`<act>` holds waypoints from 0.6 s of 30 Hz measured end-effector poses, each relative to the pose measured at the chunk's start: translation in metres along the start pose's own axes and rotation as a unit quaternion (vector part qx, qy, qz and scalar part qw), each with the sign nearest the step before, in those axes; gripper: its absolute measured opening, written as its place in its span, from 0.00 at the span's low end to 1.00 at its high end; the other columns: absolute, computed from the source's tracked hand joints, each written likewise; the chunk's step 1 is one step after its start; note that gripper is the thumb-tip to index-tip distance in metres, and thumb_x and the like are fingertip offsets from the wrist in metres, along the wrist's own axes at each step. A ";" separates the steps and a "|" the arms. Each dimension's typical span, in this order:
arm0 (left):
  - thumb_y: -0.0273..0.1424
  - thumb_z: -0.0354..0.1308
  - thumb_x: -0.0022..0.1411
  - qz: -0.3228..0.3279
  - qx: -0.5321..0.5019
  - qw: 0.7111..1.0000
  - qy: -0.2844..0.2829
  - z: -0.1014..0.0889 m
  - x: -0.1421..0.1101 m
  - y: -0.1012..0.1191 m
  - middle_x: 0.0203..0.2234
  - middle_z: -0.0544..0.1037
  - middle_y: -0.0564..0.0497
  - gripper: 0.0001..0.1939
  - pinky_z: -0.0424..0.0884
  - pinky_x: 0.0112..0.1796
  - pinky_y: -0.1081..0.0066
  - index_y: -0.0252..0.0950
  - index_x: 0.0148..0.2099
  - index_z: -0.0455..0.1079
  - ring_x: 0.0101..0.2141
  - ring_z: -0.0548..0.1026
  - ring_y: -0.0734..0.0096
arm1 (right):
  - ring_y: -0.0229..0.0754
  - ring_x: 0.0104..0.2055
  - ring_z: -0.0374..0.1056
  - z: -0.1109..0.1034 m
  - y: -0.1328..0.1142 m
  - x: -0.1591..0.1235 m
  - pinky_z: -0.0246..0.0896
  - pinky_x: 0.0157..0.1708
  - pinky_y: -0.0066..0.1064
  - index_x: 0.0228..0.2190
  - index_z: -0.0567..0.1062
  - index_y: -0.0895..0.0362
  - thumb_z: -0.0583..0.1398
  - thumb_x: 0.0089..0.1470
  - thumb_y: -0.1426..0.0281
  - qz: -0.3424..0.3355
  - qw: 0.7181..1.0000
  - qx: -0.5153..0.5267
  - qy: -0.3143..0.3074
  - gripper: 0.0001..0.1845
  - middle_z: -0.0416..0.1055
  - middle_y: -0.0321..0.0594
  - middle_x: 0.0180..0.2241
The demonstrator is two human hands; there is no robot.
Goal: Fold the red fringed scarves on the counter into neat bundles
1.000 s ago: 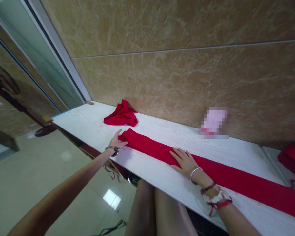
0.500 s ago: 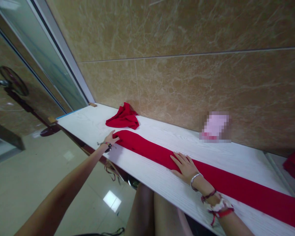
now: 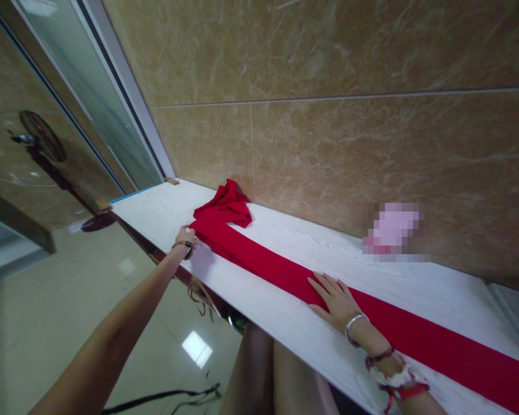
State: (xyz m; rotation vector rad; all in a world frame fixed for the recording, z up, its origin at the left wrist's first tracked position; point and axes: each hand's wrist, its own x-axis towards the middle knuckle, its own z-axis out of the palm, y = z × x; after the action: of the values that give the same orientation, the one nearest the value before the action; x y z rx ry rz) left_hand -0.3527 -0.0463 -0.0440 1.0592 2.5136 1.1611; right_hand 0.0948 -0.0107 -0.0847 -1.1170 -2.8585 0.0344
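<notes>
A long strip of red cloth [image 3: 263,262] lies along the white board and runs off the lower right of the view. My left hand [image 3: 185,235] is closed on the strip's left end, pulling its corner slightly off the board. Flat on the strip's middle rests my right hand [image 3: 335,297], fingers spread and palm down. Behind the left end sits a crumpled piece of red cloth [image 3: 229,202] near the wall; the strip's far edge meets or overlaps it.
The narrow white board [image 3: 149,216] stands against a tan tiled wall [image 3: 328,155]. A blurred pink item [image 3: 393,225] is at the back edge. To the left are a standing fan [image 3: 43,135] and a glass door [image 3: 116,115]. My legs [image 3: 259,369] are below the front edge.
My left hand has closed on the strip's end and drawn it left, so it now reaches the crumpled cloth. My right hand stays flat on the strip. The view has shifted slightly.
</notes>
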 end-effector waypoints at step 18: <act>0.28 0.56 0.45 -0.026 0.111 0.992 0.055 -0.041 0.034 -0.038 0.23 0.73 0.51 0.16 0.70 0.27 0.70 0.33 0.40 0.68 0.26 0.73 0.65 | 0.51 0.56 0.52 0.019 0.009 0.000 0.49 0.50 0.49 0.54 0.58 0.50 0.49 0.52 0.55 -0.022 0.997 -0.023 0.072 0.28 0.55 0.43 0.56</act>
State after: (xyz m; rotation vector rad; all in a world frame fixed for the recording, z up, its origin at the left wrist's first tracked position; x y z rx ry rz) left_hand -0.4150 -0.0648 -0.0392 0.9973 2.7901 0.9682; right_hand 0.0990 -0.0041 -0.1043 -1.0178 -2.7677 -0.1109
